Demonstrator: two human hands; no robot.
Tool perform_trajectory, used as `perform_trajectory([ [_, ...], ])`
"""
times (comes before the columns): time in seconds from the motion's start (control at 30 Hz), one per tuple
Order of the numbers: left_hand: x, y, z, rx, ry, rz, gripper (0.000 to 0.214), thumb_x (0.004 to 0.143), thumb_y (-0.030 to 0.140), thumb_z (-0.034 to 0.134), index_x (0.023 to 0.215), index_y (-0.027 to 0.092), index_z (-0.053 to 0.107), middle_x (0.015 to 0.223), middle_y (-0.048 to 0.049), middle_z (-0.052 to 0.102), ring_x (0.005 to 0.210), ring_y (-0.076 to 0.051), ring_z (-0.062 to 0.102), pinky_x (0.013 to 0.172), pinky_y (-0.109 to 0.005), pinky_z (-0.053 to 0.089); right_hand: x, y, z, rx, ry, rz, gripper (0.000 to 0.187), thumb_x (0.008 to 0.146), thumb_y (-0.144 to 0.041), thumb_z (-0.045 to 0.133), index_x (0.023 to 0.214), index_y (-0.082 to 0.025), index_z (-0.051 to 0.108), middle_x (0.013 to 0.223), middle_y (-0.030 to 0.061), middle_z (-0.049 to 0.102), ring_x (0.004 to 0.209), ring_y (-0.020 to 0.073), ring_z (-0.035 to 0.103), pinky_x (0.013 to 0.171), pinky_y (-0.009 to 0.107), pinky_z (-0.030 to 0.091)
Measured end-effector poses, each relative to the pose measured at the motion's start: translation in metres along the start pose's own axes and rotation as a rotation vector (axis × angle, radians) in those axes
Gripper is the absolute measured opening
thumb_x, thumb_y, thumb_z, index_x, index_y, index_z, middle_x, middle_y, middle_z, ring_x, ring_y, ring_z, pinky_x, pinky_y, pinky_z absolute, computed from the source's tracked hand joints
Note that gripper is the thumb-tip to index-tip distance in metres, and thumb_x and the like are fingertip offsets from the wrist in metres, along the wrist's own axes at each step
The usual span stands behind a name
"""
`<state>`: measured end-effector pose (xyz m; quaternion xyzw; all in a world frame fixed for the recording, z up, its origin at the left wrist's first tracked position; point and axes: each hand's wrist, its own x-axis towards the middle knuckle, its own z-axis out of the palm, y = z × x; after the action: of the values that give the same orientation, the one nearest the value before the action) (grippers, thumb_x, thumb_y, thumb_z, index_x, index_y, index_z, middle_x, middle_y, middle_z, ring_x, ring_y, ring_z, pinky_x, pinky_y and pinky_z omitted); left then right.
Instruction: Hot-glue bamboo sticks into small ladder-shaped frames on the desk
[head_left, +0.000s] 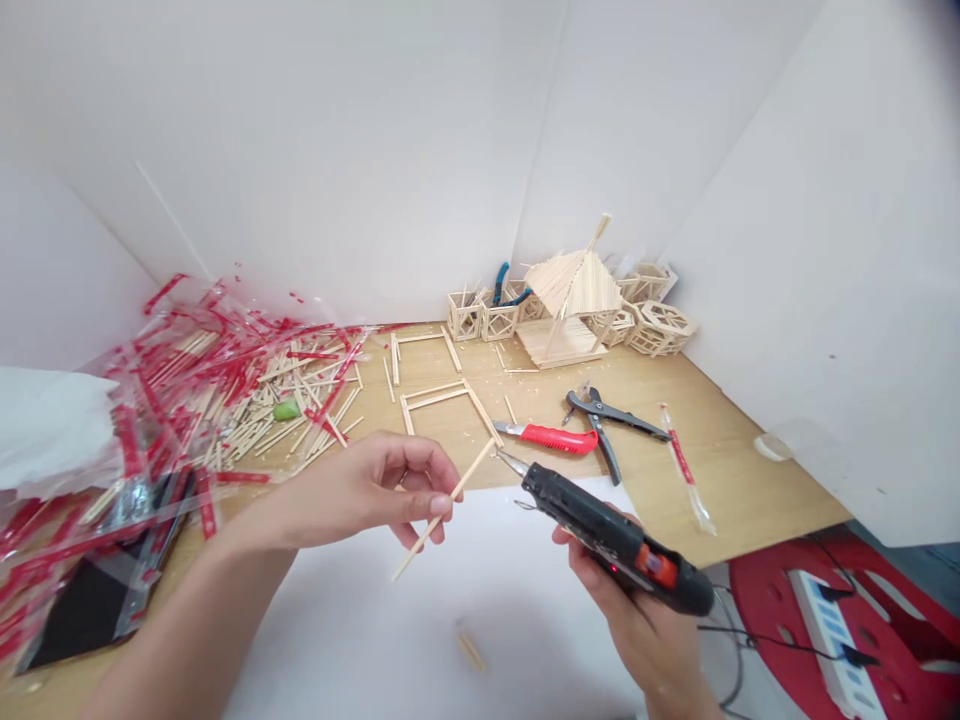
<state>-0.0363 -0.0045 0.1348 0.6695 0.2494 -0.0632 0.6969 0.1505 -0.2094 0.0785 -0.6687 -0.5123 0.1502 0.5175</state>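
Between the thumb and fingers of my left hand (409, 490) is a thin wooden stick (474, 466), tilted up to the right. My right hand (637, 610) is wrapped round a black hot glue gun (600, 530), whose metal nozzle points at the stick's upper end. Whether the tip touches the stick I cannot tell. Below both hands lies white paper (360, 620), with a few short stick pieces (471, 650) on it. Just beyond the stick, a frame of glued sticks (442, 398) rests on the wooden table, and a red utility knife (559, 438) lies to its right.
Loose sticks and red-and-clear wrappers (247, 370) heap up on the left. Black cutters (607, 415) lie right of the knife. At the back stand a roofed stick house (574, 300) and stick boxes (480, 318). A power strip (840, 640) sits on a red stool (772, 600) at lower right.
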Motion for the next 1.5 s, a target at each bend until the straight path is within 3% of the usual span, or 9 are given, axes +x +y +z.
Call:
perform_trajectory([
  [0.33,-0.006,0.002,0.007,0.005,-0.013,0.015,0.029,0.075,0.044,0.066,0.087,0.019,0.060,0.077,-0.0025,0.067,0.075,-0.016,0.065,0.064,-0.025,0.054,-0.005,0.004,0.002,-0.062,0.061,-0.001,0.005,0.079,-0.028,0.062,0.076,-0.024,0.063,0.070,-0.0002,0.063,0.063,0.0165,0.060,0.057,0.025,0.050],
  [0.6,-0.011,0.002,0.008,0.031,-0.007,0.032,0.030,0.075,0.045,0.065,0.088,0.018,0.060,0.077,-0.0029,0.067,0.075,-0.016,0.065,0.064,-0.025,0.055,-0.014,0.015,0.005,-0.083,0.145,0.005,0.010,0.079,-0.030,0.063,0.086,-0.023,0.063,0.073,0.0003,0.063,0.067,0.0170,0.061,0.058,0.024,0.051],
  [1.1,-0.014,0.003,0.007,0.017,-0.004,0.054,0.026,0.076,0.042,0.065,0.087,0.019,0.061,0.077,-0.0027,0.067,0.074,-0.015,0.065,0.063,-0.025,0.054,-0.013,0.011,0.002,-0.117,0.102,-0.005,0.009,0.079,-0.030,0.063,0.084,-0.023,0.060,0.066,-0.0017,0.059,0.057,0.0148,0.056,0.053,0.024,0.048],
  [1.3,-0.013,0.002,0.007,0.019,-0.014,0.045,0.029,0.076,0.044,0.065,0.088,0.018,0.061,0.077,-0.0027,0.067,0.074,-0.016,0.065,0.063,-0.025,0.055,-0.014,0.011,0.001,-0.155,0.111,-0.038,0.010,0.080,-0.029,0.061,0.088,-0.023,0.061,0.075,0.0004,0.063,0.067,0.0165,0.060,0.057,0.023,0.049],
  [1.5,-0.014,0.003,0.007,0.018,-0.020,0.048,0.027,0.077,0.042,0.065,0.089,0.017,0.060,0.078,-0.0023,0.067,0.075,-0.014,0.065,0.064,-0.024,0.055,-0.009,0.000,-0.002,-0.159,0.044,-0.069,0.007,0.081,-0.027,0.060,0.083,-0.021,0.058,0.067,-0.0020,0.059,0.058,0.0133,0.056,0.054,0.021,0.047],
])
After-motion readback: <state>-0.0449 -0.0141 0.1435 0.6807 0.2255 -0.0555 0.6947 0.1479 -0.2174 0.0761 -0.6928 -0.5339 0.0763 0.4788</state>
